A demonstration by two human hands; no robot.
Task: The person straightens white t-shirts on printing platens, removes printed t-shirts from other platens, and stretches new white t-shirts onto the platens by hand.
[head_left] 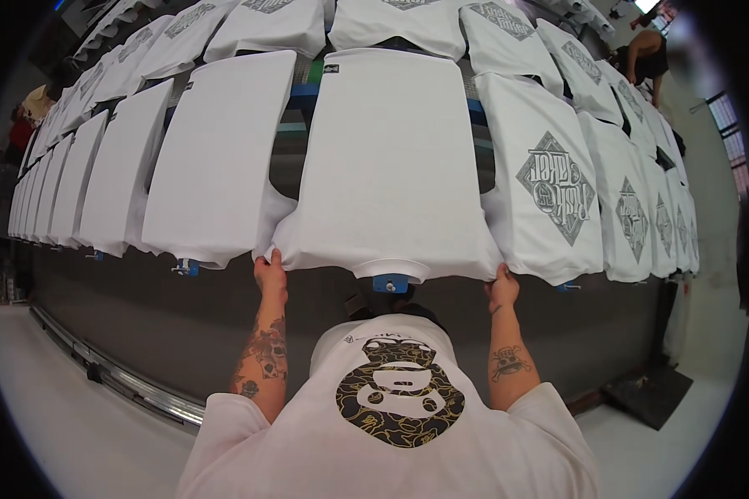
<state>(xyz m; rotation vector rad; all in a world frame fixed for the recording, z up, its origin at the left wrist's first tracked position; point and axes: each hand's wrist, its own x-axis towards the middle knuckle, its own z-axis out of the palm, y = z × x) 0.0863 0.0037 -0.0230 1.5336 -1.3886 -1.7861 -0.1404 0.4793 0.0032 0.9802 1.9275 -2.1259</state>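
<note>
Straight ahead, a white T-shirt (391, 158) lies stretched flat over a pallet, its neckline toward me and a small black mark near the far left corner. My left hand (270, 279) pinches this shirt's left sleeve edge. On the other side my right hand (502, 289) grips the right sleeve edge between thumb and fingers. Under the collar a blue pallet bracket (390, 284) with a metal bolt sticks out. The pallet itself is hidden beneath the cloth.
To the right, a white shirt with a grey diamond print (556, 187) lies on its own pallet. A plain white shirt (212, 158) is at the left. More shirts run along both rows. A metal rail (116, 378) edges the floor. Another person (646, 58) stands at the far right.
</note>
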